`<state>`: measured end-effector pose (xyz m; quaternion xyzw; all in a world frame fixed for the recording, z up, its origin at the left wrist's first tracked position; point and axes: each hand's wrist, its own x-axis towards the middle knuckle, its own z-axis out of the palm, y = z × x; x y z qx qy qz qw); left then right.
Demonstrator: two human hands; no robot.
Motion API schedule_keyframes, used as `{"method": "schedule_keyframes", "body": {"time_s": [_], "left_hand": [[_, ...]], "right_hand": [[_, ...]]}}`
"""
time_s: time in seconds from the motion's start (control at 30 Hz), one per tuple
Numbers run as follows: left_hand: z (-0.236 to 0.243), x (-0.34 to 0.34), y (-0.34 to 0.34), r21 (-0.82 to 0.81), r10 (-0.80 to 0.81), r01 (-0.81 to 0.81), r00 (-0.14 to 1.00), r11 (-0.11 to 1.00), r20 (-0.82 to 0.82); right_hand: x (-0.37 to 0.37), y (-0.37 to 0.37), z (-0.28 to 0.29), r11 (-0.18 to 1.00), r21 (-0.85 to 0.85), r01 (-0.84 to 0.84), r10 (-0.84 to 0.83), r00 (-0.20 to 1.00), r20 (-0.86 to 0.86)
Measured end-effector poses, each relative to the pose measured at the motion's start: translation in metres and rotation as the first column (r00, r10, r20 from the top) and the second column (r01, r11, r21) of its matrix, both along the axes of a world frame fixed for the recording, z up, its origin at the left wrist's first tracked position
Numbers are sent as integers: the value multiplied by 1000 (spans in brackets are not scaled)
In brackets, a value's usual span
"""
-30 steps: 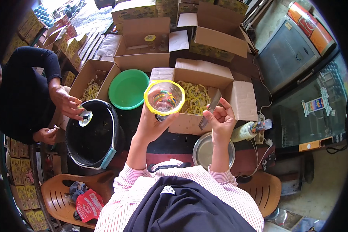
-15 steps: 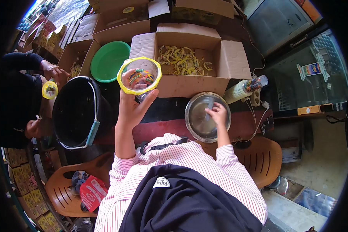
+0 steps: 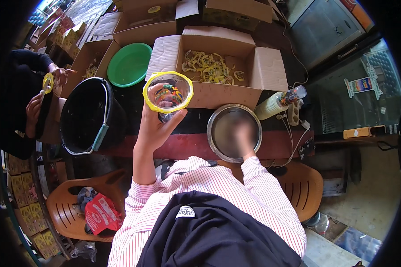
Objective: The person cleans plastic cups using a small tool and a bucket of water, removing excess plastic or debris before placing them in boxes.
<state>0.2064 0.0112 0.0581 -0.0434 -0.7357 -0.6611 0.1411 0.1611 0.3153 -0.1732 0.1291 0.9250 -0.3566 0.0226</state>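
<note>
My left hand (image 3: 158, 129) is wrapped round a clear plastic cup (image 3: 168, 92) with a colourful print and an angular yellow rim. The cup's open mouth faces up toward me. Over on the right, my right hand (image 3: 244, 133) reaches into a round metal bowl (image 3: 213, 147). Motion smears its fingers, so whether anything is in them does not show. Just past the cup stands an open cardboard box (image 3: 218, 94) holding a loose heap of yellow strips (image 3: 209, 66).
A black bucket (image 3: 82, 118) and a green basin (image 3: 128, 64) stand to the left. A co-worker's hands (image 3: 35, 104) hold a yellow-rimmed piece there. Stacked cups (image 3: 272, 106) lie beside a power strip (image 3: 293, 113) on the right. An orange chair (image 3: 69, 218) bears a red bag (image 3: 103, 215).
My right hand has gone deeper into the metal bowl and is now blurred; the pale strip it held no longer shows. My left hand still holds the cup. The co-worker's hands have shifted.
</note>
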Motion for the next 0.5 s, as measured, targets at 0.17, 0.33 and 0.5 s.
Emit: {"method": "schedule_keyframes", "body": {"time_s": [0.17, 0.33, 0.5], "left_hand": [[-4, 12, 13, -6, 6, -6, 999, 1000, 32], [-15, 19, 22, -2, 38, -38, 999, 999, -15], [-16, 23, 18, 20, 35, -33, 997, 999, -64]], "right_hand": [[-7, 5, 2, 997, -54, -46, 47, 999, 8], [-1, -5, 19, 927, -367, -70, -45, 954, -296], [-3, -4, 39, 751, -656, -73, -203, 920, -335]]}}
